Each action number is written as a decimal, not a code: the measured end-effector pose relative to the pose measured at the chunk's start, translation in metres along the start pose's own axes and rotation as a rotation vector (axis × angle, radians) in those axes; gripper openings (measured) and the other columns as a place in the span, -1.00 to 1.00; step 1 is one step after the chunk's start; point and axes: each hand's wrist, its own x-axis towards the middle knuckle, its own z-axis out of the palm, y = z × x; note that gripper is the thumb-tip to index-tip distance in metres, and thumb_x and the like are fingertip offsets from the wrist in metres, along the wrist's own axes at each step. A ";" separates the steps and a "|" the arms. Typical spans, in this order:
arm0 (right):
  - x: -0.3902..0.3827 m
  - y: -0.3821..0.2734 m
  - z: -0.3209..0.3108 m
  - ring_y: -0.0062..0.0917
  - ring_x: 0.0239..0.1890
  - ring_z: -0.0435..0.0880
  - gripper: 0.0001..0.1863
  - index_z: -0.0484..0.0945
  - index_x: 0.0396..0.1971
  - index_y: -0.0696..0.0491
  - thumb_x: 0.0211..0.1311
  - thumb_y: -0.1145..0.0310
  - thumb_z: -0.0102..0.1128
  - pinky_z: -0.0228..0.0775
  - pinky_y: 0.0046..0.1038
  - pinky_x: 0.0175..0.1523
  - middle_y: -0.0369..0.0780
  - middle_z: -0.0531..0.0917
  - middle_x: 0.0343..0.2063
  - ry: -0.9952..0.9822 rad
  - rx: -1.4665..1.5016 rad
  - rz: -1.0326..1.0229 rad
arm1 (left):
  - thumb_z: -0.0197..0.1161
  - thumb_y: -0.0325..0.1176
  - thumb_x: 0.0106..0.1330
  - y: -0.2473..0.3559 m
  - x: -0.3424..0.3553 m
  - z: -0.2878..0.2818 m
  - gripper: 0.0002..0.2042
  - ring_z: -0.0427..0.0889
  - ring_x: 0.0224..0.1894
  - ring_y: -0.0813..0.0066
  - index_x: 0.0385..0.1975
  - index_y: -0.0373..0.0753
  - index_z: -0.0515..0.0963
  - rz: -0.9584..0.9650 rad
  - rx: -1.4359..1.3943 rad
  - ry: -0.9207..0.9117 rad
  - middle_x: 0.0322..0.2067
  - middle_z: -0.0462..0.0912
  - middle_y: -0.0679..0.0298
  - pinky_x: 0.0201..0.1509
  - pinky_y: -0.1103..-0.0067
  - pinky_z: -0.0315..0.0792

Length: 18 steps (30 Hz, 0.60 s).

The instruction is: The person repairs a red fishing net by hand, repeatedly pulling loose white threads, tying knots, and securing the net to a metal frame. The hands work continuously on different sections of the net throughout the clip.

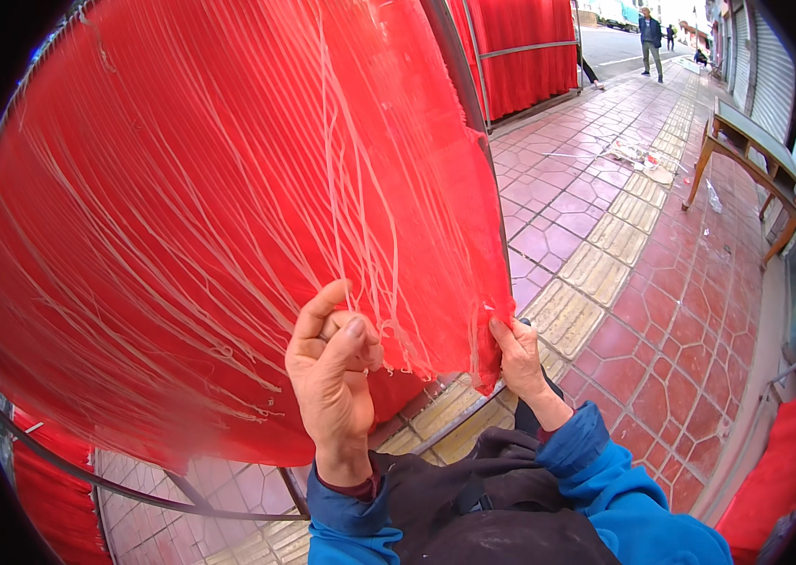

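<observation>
1. The left hand (334,377) has its grip pressed together, thumb against fingertips, pinching pale threads (360,217) that run down the face of a red sheet (228,207) draped over a metal rack (473,113).
2. The right hand (520,363) has its grip pinched on the sheet's lower right corner, holding that edge taut.
3. The sheet hangs just in front of the person, its ragged lower hem at hand height; the threads cross it from the top down to the left fingers.
4. Risk, as I judge it: the threads look thin and tangled near the hem, so a sharp tug from the left hand could snap them or knot them tighter.
5. A hard pull at the corner could tear the sheet, since the hem there already looks frayed.
6. If the right hand lets go, the loose sheet may swing and drag the threads out of the fingers.
7. Underfoot is a pavement (643,311) of reddish tiles with a yellow studded strip (596,273).
8. It is an outdoor street: a wooden bench (747,141) stands well apart on the right, more red sheets (520,47) hang farther back, and a person (650,38) stands far off.
</observation>
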 end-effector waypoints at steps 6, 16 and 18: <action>0.002 -0.002 0.005 -0.77 -0.26 0.50 -0.70 0.53 -0.09 0.20 0.38 0.29 -0.01 0.33 -0.64 -0.14 -0.36 0.62 -0.27 0.007 0.051 0.007 | 0.26 -0.56 0.14 -0.006 -0.004 -0.003 -0.87 0.50 -0.45 0.57 -0.31 -0.33 0.53 0.152 0.314 0.053 -0.48 0.59 0.23 -0.28 0.65 0.39; -0.002 -0.004 0.012 -0.87 -0.52 0.32 -0.74 0.59 -0.35 0.14 0.36 0.26 0.03 0.11 -0.71 -0.43 -0.51 0.51 -0.54 0.074 -0.055 -0.043 | 0.21 -0.57 0.17 -0.002 -0.024 -0.015 -0.70 0.47 -0.56 0.55 -0.08 -0.42 0.45 0.056 -0.087 -0.099 -0.50 0.53 0.20 -0.52 0.60 0.45; -0.002 -0.004 0.015 -0.87 -0.52 0.32 -0.75 0.59 -0.36 0.13 0.36 0.27 0.04 0.10 -0.71 -0.43 -0.51 0.50 -0.55 0.100 -0.030 -0.024 | 0.21 -0.57 0.16 -0.003 -0.028 -0.017 -0.70 0.47 -0.57 0.55 -0.09 -0.42 0.46 -0.106 -0.080 -0.096 -0.52 0.53 0.21 -0.51 0.60 0.44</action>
